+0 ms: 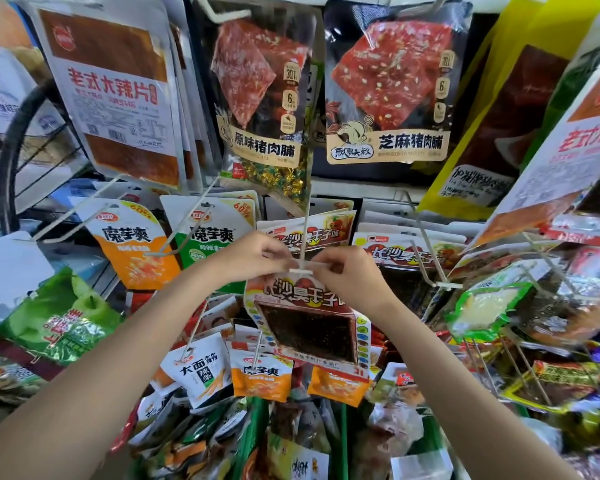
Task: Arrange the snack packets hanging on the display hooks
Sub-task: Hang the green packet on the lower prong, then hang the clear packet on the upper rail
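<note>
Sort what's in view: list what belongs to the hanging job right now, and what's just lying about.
In the job:
left hand
right hand
red stinky-tofu packet, pinched at its top
white hook it hangs at

Lying about:
loose packets in the green bin
green apple bag
black wheel

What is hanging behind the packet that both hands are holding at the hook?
Behind the held packet, more packets of the same red-and-white design hang on that hook. Only their top parts show; the hands and the held packet cover the rest.
</note>
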The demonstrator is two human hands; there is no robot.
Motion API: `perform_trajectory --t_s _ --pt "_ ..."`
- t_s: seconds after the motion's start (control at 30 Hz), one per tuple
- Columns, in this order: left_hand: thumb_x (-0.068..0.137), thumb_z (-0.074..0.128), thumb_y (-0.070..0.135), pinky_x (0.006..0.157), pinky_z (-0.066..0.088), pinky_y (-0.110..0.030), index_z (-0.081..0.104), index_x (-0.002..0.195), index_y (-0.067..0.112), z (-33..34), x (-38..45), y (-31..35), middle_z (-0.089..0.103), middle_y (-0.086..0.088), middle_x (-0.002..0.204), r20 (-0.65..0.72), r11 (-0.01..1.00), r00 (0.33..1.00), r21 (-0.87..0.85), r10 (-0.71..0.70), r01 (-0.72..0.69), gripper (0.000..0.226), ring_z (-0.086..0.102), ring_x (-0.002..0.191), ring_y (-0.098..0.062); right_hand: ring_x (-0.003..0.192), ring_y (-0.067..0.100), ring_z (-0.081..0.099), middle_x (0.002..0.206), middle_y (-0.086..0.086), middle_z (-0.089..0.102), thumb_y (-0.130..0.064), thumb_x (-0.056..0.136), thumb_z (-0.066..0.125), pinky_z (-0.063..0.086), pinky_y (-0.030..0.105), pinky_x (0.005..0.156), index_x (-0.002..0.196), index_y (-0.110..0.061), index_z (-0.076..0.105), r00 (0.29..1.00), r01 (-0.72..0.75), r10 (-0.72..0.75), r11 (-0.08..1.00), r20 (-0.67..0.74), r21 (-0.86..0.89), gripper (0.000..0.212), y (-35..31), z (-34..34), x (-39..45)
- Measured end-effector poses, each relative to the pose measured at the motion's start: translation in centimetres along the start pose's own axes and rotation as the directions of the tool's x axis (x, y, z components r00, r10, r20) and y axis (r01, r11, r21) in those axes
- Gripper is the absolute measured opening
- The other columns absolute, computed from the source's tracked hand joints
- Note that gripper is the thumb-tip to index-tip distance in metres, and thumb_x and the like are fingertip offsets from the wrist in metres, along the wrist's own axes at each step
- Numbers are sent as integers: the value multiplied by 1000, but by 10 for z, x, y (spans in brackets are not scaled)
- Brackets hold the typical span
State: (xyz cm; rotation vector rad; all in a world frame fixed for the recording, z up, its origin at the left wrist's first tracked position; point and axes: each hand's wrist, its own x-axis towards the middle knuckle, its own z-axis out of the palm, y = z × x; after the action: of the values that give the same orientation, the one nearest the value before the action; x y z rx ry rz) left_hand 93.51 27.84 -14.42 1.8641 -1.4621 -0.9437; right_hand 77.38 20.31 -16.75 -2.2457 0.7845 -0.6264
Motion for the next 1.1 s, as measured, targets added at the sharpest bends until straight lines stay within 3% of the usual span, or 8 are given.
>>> perform_trajectory --t_s 0.27,0.4,0.53,0.63,0.7,0.8,0.93,1.1 --pt "87 59 11 56 53 -18 64 80 12 40 -24 -2 69 0 64 309 944 943 -255 -124 208 8 68 60 -12 54 -9 50 62 -15 57 -22 84 65 38 7 53 81 -13 72 971 -57 73 995 226 -76 12 19 -24 -42" --pt "89 59 17 61 54 -20 65 80 13 96 2 22 66 -2 65 130 987 991 -158 13 7 12 65 57 -6 47 -3 43 51 -12 55 -17 84 66 35 15 53 65 -26 67 962 -261 251 962 109 80 21 53 -59 -73" --pt "89 59 20 60 51 -17 67 82 16 122 31 60 66 1 64 23 979 979 -34 204 -203 11 64 57 -7 50 3 41 44 -16 51 -16 85 65 34 19 55 67 -23 66 930 -336 357 923 -90 189 19 66 -95 -86" --pt "89 60 22 61 52 -31 69 80 14 130 49 78 65 4 61 -31 966 966 53 255 -253 15 66 65 -27 54 11 39 51 -10 48 -17 87 63 31 24 55 63 -23 59 915 -329 354 933 -193 148 25 74 -106 -81" --pt "89 60 20 55 48 -25 71 86 9 129 59 85 65 2 64 -63 956 957 105 283 -275 16 63 59 -20 54 10 42 56 -3 51 -13 87 61 33 25 57 72 -18 63 911 -319 332 943 -245 89 16 76 -109 -73" --pt "88 61 22 50 42 -8 71 89 11 126 66 85 63 4 64 -62 953 954 93 294 -288 14 57 54 -4 45 -4 47 53 -11 50 -13 87 61 34 10 46 83 -10 70 934 -264 241 963 -264 -52 11 79 -112 -66" --pt "88 61 25 49 43 -10 68 85 13 125 69 75 64 5 62 -50 958 957 30 285 -284 14 61 57 -9 47 -4 49 56 -11 52 -14 87 61 36 7 48 86 -8 72 947 -224 182 964 -263 -141 12 79 -113 -65" --pt "87 62 17 48 41 -7 68 93 4 122 73 66 63 5 63 1 959 960 -46 278 -278 16 59 49 4 47 -10 47 49 -13 46 -12 85 62 35 7 47 85 -11 72 956 -234 193 956 -221 -178 10 79 -110 -65"
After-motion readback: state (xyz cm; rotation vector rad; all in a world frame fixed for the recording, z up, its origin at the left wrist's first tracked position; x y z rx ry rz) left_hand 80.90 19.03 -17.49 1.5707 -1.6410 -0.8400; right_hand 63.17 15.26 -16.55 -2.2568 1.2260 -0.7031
